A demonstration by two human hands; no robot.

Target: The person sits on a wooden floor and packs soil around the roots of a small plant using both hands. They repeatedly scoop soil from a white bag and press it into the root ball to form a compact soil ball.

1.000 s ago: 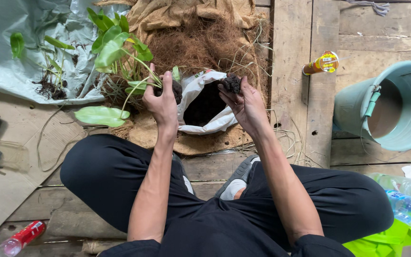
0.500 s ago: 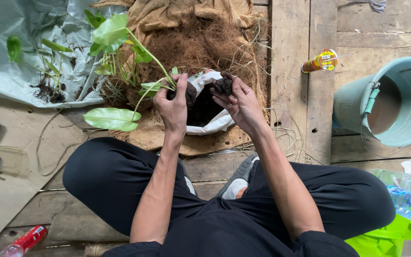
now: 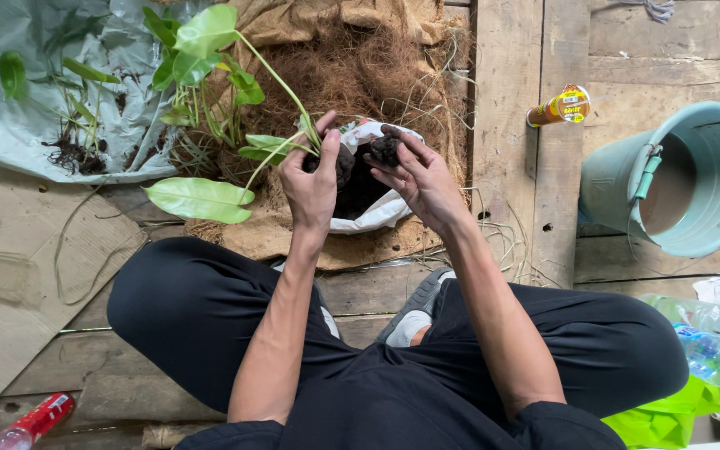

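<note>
I sit cross-legged on wooden boards. My left hand (image 3: 312, 182) grips the base of a green leafy plant (image 3: 210, 50) whose long stems rise up and to the left, holding it at the mouth of a white plastic bag (image 3: 381, 210) filled with dark soil. My right hand (image 3: 417, 173) pinches a clump of dark soil (image 3: 385, 150) just above the bag's opening. The bag rests on brown burlap (image 3: 285, 237) in front of a heap of coconut fibre (image 3: 360, 75).
A grey plastic sheet (image 3: 18, 50) with small uprooted plants (image 3: 72, 142) lies at the upper left. A teal bucket (image 3: 710, 150) stands at the right, a small yellow-red tube (image 3: 562, 106) near it. Cardboard (image 3: 10, 283), a red bottle (image 3: 31, 421), clear plastic bottles (image 3: 702, 325).
The plant has been brought upright and toward the bag, its leaves swinging up and left. Both hands have closed in over the bag's mouth, the right still holding soil.
</note>
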